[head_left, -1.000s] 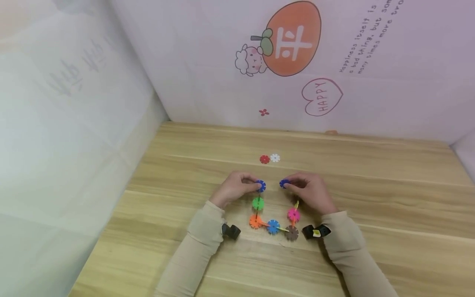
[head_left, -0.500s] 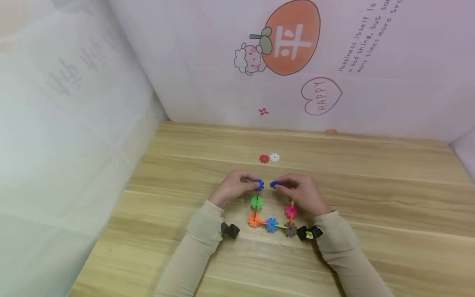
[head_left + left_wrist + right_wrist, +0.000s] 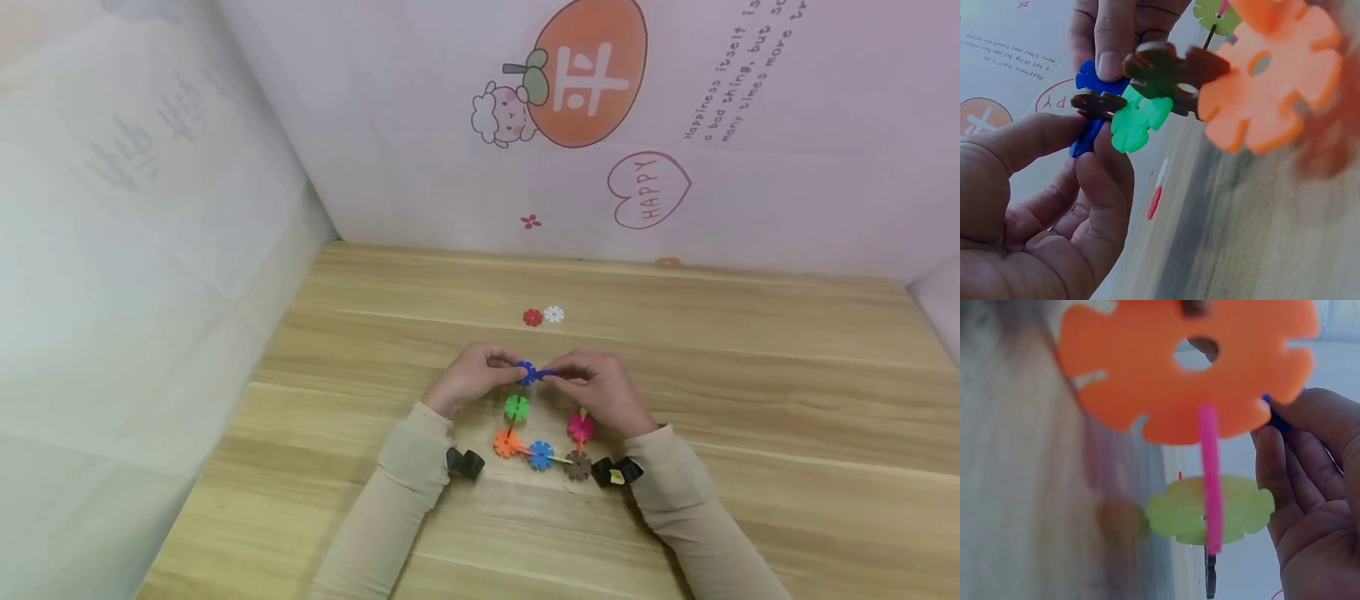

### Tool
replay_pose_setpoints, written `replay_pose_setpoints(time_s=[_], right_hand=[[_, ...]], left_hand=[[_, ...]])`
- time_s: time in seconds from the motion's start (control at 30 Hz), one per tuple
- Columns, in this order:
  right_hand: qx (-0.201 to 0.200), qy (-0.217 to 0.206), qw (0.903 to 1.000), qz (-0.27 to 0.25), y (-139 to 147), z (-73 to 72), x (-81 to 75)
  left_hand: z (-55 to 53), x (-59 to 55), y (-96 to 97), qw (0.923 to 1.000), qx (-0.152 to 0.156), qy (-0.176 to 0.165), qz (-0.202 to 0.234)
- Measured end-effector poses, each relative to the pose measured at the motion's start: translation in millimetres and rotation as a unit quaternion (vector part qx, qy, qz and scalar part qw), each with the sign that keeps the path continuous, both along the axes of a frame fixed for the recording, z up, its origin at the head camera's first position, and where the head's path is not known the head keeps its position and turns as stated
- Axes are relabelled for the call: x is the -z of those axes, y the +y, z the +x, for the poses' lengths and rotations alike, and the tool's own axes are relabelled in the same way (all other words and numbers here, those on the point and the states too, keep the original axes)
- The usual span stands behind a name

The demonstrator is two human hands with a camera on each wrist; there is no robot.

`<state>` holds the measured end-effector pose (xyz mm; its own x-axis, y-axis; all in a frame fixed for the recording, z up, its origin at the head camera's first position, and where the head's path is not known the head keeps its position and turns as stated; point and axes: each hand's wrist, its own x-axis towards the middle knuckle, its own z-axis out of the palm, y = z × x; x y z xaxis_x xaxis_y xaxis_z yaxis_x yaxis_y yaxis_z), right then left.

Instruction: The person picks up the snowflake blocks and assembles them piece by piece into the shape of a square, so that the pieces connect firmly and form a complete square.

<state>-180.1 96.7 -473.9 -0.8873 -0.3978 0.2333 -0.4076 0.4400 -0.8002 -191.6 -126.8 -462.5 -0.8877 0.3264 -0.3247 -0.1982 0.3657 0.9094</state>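
A chain of notched plastic discs is spread between my hands in the head view. My left hand pinches a blue disc, and my right hand pinches a second blue disc turned nearly edge-on. Their edges meet; whether the notches interlock cannot be told. From the left blue disc the chain runs through a green disc, an orange disc, a light blue disc, a brown disc and a pink disc. Beyond the pink one, a yellow-green disc shows in the right wrist view.
A red disc and a white disc lie side by side on the wooden table, behind the hands. A printed white sheet covers the back wall, and another pale sheet stands at the left.
My right hand has moved left, bringing its blue disc against the one in my left hand. The lower chain has shifted slightly left. My left hand has stayed almost still.
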Motion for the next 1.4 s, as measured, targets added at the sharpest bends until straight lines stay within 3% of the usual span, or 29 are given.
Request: replay_pose_setpoints(time_s=[0.2,0.43,0.57,0.87,1.0,1.17,1.4], right_hand=[[-0.008,0.028,0.9996,-0.004,-1,0.9,1.2],[-0.013,0.023,0.9995,-0.019,-3,1.4,3.6],[-0.012,0.004,0.9998,-0.018,-5,1.3,3.6],[-0.056,-0.067,0.9961,0.012,6,-0.8,-1.1],[-0.042,-0.071,0.9963,0.024,20,-6.3,-0.5],[0.009,-0.064,0.9955,0.069,37,-16.6,3.4],[0.043,-0.041,0.9908,0.122,52,-30.5,9.6]], left_hand=[[0.6,-1.2,0.2,1.0,-0.006,-0.002,0.003],[0.1,-1.1,-0.6,0.9999,-0.007,-0.011,-0.001],[-0.6,-0.9,-1.3,0.9999,-0.001,-0.015,-0.004],[-0.2,-3.8,-5.9,0.9991,0.021,0.001,-0.036],[1.1,-3.7,-8.1,0.9992,0.017,-0.005,-0.035],[1.7,-0.1,-8.7,0.9993,0.018,-0.026,-0.019],[1.3,1.5,-4.5,0.9985,0.045,-0.02,-0.024]])
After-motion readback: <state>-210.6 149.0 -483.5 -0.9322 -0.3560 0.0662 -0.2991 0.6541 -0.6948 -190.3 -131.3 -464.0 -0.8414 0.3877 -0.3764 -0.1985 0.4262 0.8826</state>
